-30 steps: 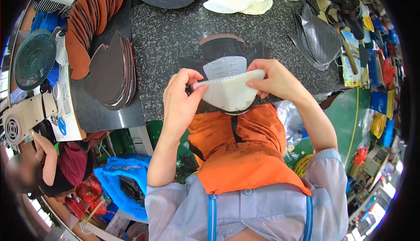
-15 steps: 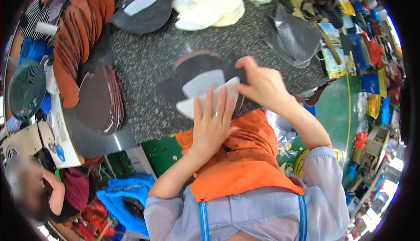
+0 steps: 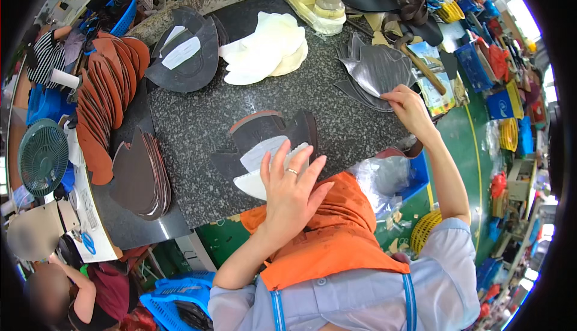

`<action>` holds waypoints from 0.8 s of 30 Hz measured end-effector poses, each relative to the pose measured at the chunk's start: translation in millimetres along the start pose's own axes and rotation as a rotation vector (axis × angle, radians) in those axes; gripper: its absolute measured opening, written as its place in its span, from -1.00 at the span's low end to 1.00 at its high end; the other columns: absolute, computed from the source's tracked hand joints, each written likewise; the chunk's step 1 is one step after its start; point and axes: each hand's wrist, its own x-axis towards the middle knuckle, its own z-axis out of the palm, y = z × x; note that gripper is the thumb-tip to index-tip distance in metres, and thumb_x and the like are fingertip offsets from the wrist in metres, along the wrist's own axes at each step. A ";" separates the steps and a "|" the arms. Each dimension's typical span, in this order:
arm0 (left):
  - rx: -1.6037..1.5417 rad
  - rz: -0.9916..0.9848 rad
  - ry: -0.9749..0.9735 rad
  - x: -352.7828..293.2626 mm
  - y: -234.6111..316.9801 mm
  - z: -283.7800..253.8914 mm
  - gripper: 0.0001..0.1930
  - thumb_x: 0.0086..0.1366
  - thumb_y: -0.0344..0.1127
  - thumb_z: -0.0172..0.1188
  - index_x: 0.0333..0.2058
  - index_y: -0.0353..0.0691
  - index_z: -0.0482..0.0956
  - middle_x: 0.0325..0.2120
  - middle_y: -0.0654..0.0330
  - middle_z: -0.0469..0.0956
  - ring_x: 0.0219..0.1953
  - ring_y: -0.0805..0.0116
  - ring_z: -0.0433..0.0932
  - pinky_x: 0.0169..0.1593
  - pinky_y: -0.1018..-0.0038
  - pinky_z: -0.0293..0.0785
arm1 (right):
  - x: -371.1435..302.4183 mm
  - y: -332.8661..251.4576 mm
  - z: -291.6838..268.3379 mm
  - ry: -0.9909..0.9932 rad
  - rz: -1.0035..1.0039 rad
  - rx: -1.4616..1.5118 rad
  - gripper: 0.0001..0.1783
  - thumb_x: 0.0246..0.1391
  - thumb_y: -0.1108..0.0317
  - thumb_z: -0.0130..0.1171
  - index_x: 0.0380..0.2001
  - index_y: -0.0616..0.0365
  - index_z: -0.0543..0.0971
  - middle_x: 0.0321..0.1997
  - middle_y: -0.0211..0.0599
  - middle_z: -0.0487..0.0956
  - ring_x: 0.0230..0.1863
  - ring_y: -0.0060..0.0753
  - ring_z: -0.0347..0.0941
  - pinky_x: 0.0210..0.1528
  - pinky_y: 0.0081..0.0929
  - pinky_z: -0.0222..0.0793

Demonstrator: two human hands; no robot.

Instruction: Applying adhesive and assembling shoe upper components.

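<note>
Two hands were at work over the speckled grey table point(image 3: 198, 120). The left hand point(image 3: 293, 190) lay flat, fingers spread, pressing down on one white liner piece point(image 3: 249, 182) that rested on one dark brown leather shoe upper point(image 3: 264, 135) near the table's front edge. The white piece ran its long axis from lower left to upper right, its broad rounded end toward the person and only part of it showing past the palm. The upper under it fanned out away from the person, with a reddish rim along its far curve.

The right hand point(image 3: 410, 107) reached well apart to the right, thumb and fingertips pinching the edge of the top piece of a stack of grey leather pieces point(image 3: 375, 72); their number could not be counted.

At the far side lay a heap of cream pieces point(image 3: 267, 48) and, just left of it, a dark upper with one white patch point(image 3: 183, 54). Along the left edge stood a fanned row of rust-brown pieces point(image 3: 102, 108) and a stack of dark brown pieces point(image 3: 141, 174). A hammer point(image 3: 421, 66) lay beyond the grey stack, and one green fan point(image 3: 42, 158) stood off the table's left end. Nothing lay between either hand and its piece.
</note>
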 end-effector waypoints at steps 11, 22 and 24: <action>-0.123 -0.100 0.114 18.9 -0.3 22.1 -0.61 0.16 -0.39 0.33 -0.01 -0.27 0.58 -0.05 0.10 0.54 0.07 0.03 0.42 0.14 0.20 0.32 | -15.4 -104.6 82.1 -0.516 0.501 1.423 -0.81 0.19 0.42 0.22 -0.25 0.38 0.59 -0.24 -0.09 0.66 -0.19 -0.29 0.66 -0.10 -0.37 0.64; -0.726 -0.494 0.095 30.9 -18.9 -13.4 -0.87 0.27 -0.47 0.22 -0.24 -0.39 0.60 -0.38 0.17 0.62 -0.25 0.28 0.60 -0.22 0.40 0.49 | -16.2 -151.9 61.6 -0.518 0.149 1.135 -0.87 0.20 0.45 0.11 -0.25 0.29 0.57 -0.39 -0.35 0.61 -0.39 -0.60 0.52 -0.31 -0.57 0.48; -1.134 -0.651 0.150 33.8 -18.0 -9.4 -0.86 0.31 -0.47 0.19 -0.21 -0.42 0.61 -0.36 0.18 0.62 -0.24 0.36 0.60 -0.24 0.46 0.50 | -17.2 -158.1 58.0 -0.510 0.233 1.253 -0.90 0.24 0.44 0.09 -0.26 0.25 0.55 -0.39 -0.39 0.59 -0.39 -0.63 0.50 -0.30 -0.59 0.50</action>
